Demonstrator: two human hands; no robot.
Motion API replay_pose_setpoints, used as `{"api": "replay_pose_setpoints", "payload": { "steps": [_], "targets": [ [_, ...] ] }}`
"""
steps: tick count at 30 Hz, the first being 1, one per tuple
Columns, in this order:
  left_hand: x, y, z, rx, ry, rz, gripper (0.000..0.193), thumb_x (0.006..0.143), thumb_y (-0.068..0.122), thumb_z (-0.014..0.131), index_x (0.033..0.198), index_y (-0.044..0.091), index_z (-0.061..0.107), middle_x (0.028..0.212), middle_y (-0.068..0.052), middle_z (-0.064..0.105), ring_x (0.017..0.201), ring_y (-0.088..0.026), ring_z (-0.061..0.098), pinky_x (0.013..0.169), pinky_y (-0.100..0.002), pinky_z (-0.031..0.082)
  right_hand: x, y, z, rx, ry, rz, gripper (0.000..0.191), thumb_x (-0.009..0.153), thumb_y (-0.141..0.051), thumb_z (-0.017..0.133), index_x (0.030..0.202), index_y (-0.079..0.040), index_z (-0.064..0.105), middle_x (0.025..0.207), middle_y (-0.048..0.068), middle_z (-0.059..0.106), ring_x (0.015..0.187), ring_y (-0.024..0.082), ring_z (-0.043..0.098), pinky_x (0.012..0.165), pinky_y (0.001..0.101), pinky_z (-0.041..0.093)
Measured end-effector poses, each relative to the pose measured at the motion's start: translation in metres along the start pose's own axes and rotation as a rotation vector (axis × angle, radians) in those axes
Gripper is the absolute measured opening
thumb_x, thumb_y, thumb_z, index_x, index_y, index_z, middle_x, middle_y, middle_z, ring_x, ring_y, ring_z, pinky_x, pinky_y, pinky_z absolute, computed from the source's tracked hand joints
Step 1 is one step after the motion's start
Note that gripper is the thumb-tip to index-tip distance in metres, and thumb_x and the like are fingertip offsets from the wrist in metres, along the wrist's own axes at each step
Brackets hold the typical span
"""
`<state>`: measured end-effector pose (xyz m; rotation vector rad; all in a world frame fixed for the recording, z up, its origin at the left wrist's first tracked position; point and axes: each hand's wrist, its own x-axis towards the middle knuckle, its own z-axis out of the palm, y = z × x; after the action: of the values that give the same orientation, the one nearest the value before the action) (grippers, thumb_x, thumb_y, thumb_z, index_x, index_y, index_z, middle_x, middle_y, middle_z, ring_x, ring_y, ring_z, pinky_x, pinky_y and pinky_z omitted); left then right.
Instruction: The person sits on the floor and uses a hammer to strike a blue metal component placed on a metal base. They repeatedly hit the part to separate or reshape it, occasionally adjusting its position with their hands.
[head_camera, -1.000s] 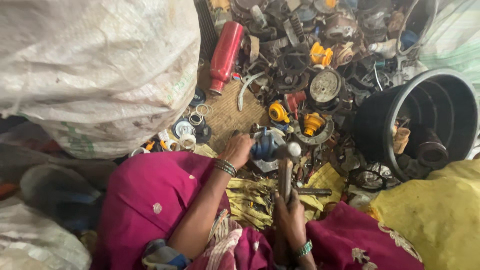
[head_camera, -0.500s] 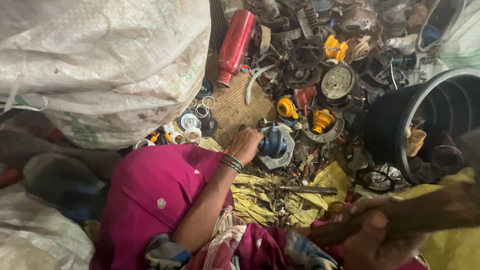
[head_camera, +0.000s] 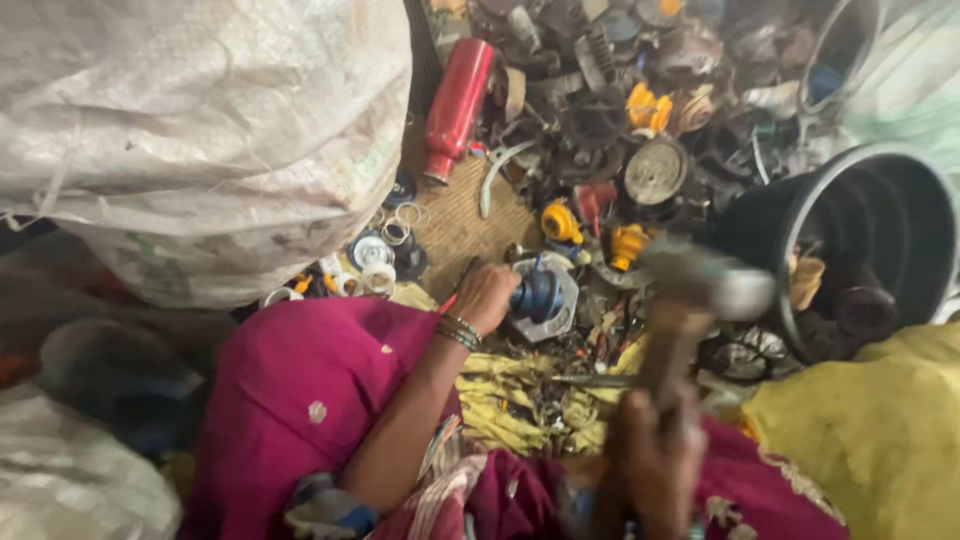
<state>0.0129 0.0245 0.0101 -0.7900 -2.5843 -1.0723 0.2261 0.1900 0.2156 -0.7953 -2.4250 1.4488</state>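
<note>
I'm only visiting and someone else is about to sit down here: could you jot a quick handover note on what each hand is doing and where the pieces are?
Left hand: closed on the blue metal part, pinning it on a pale round plate on the floor.
Right hand: grip shut on the wooden handle of the hammer, head raised and blurred to the right of the part.
Around: red bottle, yellow fittings, scrap heap, black tub on the right.
Done: part set and steadied. Left: it looks unbroken, not yet apart.
</note>
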Motion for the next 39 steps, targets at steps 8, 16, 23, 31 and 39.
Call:
{"api": "replay_pose_setpoints", "payload": {
  "steps": [8, 16, 23, 31, 39],
  "targets": [
    [-0.002, -0.004, -0.001, 0.032, -0.120, -0.053, 0.011, 0.077, -0.001, 0.063, 0.082, 0.005, 0.071, 0.087, -0.018, 0.071, 0.090, -0.037, 0.069, 0.082, -0.047, 0.056, 0.023, -0.030, -0.054, 0.530, 0.097, -0.616, 0.030, 0.107, -0.022, 0.061, 0.125, 0.001, 0.055, 0.085, 0.016, 0.065, 0.069, 0.024, 0.066, 0.063, 0.0365, 0.057],
    [0.017, 0.008, 0.003, -0.036, -0.158, 0.038, 0.011, 0.070, 0.000, 0.061, 0.076, 0.004, 0.069, 0.082, -0.022, 0.068, 0.090, -0.041, 0.068, 0.079, -0.051, 0.053, 0.022, 0.074, 0.063, -0.583, -0.254, -0.358, 0.047, 0.095, -0.023, 0.065, 0.129, 0.007, 0.053, 0.072, 0.022, 0.066, 0.055, 0.031, 0.064, 0.048, 0.0443, 0.051],
    [-0.002, -0.001, -0.009, -0.080, -0.138, -0.137, 0.017, 0.082, -0.002, 0.066, 0.096, 0.005, 0.070, 0.100, -0.023, 0.067, 0.095, -0.042, 0.067, 0.081, -0.051, 0.053, 0.008, 0.045, 0.028, -0.149, -0.212, -0.028, 0.030, 0.097, -0.027, 0.060, 0.114, -0.002, 0.058, 0.067, 0.011, 0.069, 0.050, 0.018, 0.066, 0.041, 0.0341, 0.053],
    [0.001, 0.010, -0.017, 0.019, -0.253, -0.084, 0.035, 0.075, -0.001, 0.074, 0.108, 0.006, 0.067, 0.113, -0.017, 0.065, 0.107, -0.040, 0.065, 0.089, -0.048, 0.054, 0.037, 0.100, 0.039, 0.015, -0.200, 0.216, 0.029, 0.099, -0.028, 0.058, 0.111, -0.001, 0.059, 0.069, 0.007, 0.064, 0.050, 0.015, 0.060, 0.039, 0.0304, 0.050],
    [0.001, 0.026, -0.027, -0.038, -0.351, -0.160, 0.070, 0.061, 0.030, 0.095, 0.118, 0.004, 0.063, 0.121, -0.019, 0.057, 0.117, -0.040, 0.056, 0.093, -0.049, 0.049, 0.035, 0.162, 0.057, 0.226, -0.312, 0.353, 0.042, 0.101, -0.032, 0.064, 0.119, 0.006, 0.060, 0.071, 0.005, 0.055, 0.055, 0.013, 0.050, 0.043, 0.0301, 0.042]
  ]
}}
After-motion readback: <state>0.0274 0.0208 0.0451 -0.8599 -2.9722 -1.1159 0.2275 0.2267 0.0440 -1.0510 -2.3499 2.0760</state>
